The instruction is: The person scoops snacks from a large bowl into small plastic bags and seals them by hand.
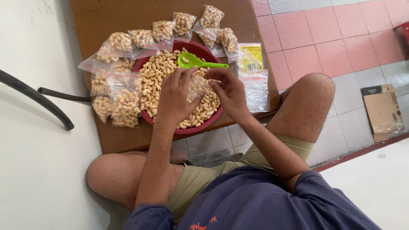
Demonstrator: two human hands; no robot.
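Note:
My left hand [175, 99] and my right hand [230, 91] both grip a small clear plastic bag [197, 86] with pale curled snacks in it, held over a dark red round basket [200, 126]. The basket is heaped with the same loose curled snacks [155, 74]. A bright green plastic scoop [194, 62] lies on the snacks at the far side of the basket, just beyond my fingers.
Several filled clear bags [120, 102] lie left of and behind the basket on the low brown wooden table [123, 140]. A stack of empty clear bags [255, 89] and a yellow packet [251, 57] lie at the right edge. A cardboard piece [381, 110] lies on the tiled floor.

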